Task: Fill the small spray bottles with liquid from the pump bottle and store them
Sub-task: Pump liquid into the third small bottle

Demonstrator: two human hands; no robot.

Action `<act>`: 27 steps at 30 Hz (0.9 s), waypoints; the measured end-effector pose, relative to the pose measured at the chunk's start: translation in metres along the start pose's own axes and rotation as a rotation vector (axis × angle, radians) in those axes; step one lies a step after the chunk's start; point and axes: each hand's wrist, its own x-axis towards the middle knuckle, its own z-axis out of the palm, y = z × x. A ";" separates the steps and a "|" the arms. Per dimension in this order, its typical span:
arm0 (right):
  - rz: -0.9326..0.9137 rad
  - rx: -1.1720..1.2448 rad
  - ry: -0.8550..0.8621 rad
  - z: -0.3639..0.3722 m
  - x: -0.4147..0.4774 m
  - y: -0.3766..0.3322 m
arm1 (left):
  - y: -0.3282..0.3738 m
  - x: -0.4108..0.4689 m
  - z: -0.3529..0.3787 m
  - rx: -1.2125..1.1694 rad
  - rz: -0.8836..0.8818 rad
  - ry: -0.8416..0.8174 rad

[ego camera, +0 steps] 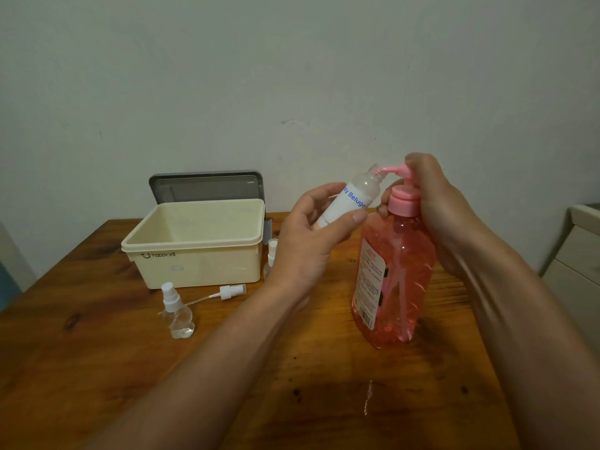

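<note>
Left hand (311, 235) curled round small bottle (354, 199), tilted, open neck at the pump spout. Right hand (431, 196) wrapped over pump head of pink pump bottle (393, 280), upright on table (97, 368). 1 capped bottle (177, 315) before cream box (194, 267).

Dim, soft indoor light, slight blur, wide-angle edge distortion

Box (194, 251) left of pump bottle (394, 280), on table (97, 368).
</note>
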 end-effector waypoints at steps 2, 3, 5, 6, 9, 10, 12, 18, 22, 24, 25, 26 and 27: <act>0.013 -0.006 0.001 0.000 0.000 0.000 | 0.002 0.000 0.000 -0.017 0.004 0.019; 0.014 -0.016 0.002 0.000 0.000 0.000 | 0.003 0.000 0.000 -0.019 0.003 0.023; 0.005 -0.026 0.007 0.000 0.001 -0.001 | 0.004 0.000 0.000 -0.045 -0.011 0.024; 0.000 -0.026 0.010 0.000 0.001 -0.001 | 0.005 0.001 0.000 -0.065 -0.023 0.027; -0.016 -0.023 0.009 -0.001 0.002 0.000 | 0.007 0.002 0.002 -0.112 -0.057 0.031; -0.016 -0.019 0.011 -0.001 0.001 0.000 | 0.007 0.003 0.002 -0.116 -0.063 0.029; -0.017 -0.021 0.009 -0.001 0.001 0.001 | 0.007 0.003 0.002 -0.118 -0.073 0.025; -0.006 0.011 0.004 0.000 0.001 0.000 | 0.009 0.005 0.001 -0.159 -0.093 0.008; -0.027 -0.027 0.004 0.000 0.001 0.000 | 0.009 0.006 0.001 -0.186 -0.097 0.002; -0.029 -0.039 0.008 0.000 0.002 0.000 | 0.009 0.006 0.001 -0.193 -0.102 -0.002; -0.026 -0.035 0.009 0.000 0.002 0.000 | 0.009 0.006 0.001 -0.199 -0.107 -0.002; -0.023 -0.030 0.008 0.000 0.002 0.000 | 0.009 0.006 0.001 -0.206 -0.113 -0.004; -0.025 -0.028 0.005 -0.001 0.002 0.001 | 0.008 0.006 0.001 -0.216 -0.121 -0.006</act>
